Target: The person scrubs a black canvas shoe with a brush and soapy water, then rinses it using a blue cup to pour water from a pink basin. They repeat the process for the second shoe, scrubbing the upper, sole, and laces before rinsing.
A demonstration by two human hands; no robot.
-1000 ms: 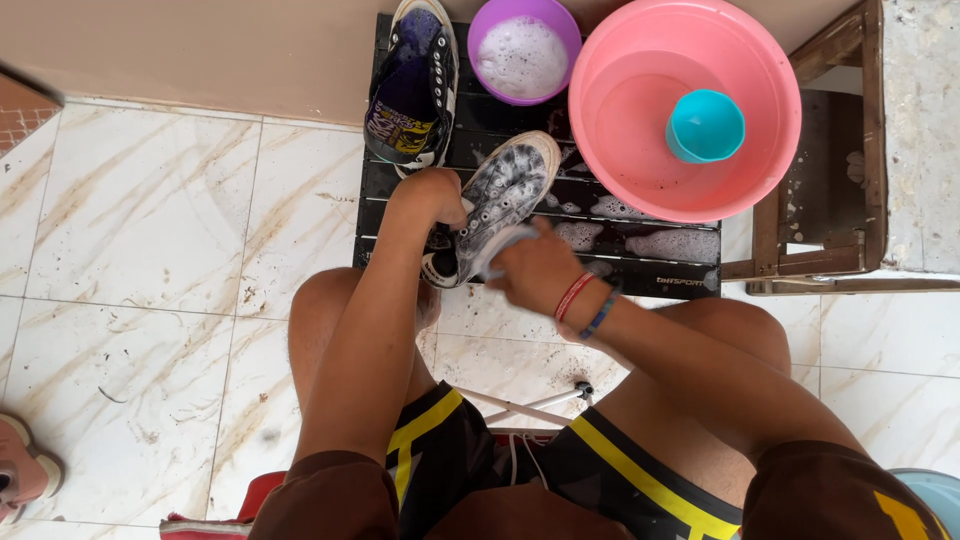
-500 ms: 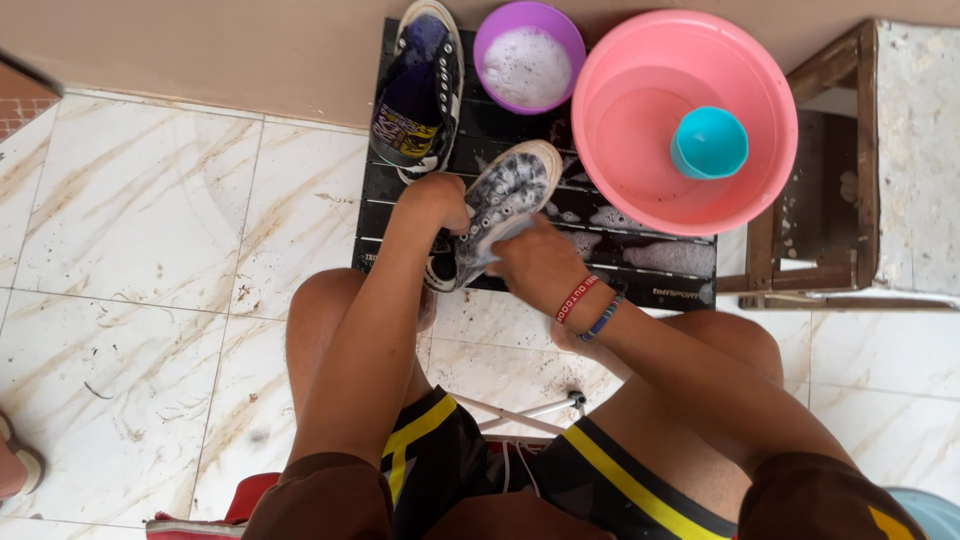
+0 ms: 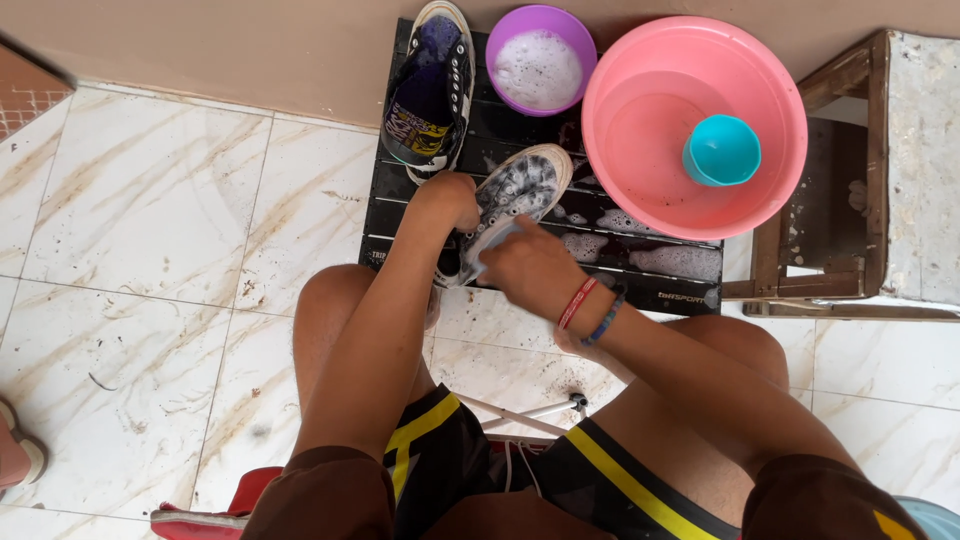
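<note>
Two shoes on one black slatted mat, laid on the tiled floor against the wall. Soapy shoe: grey-white, on its side near the mat's front edge, toe toward the pink basin. Left hand: fingers closed round the shoe's heel end, steadying it. Right hand: fingers curled shut over a pale object pressed to the shoe's side, likely a brush, though too hidden to tell for sure; red and blue bracelets on that wrist. Change since half a second ago: right hand has slid down toward the heel end of the shoe, left hand's grip unchanged; judged a scrubbing stroke under way, with washing still in its lathering stage, foam covering the upper and lying in patches on the mat. Second shoe: dark blue, at the mat's back left corner, with a yellow printed patch inside. Purple bowl: suds-filled, at the mat's back edge beside the dark shoe. Pink basin: at the mat's right, holding a teal cup. Small white lettering at the mat's front corners, rectangular in outline. Wooden stool: right of the mat.
</note>
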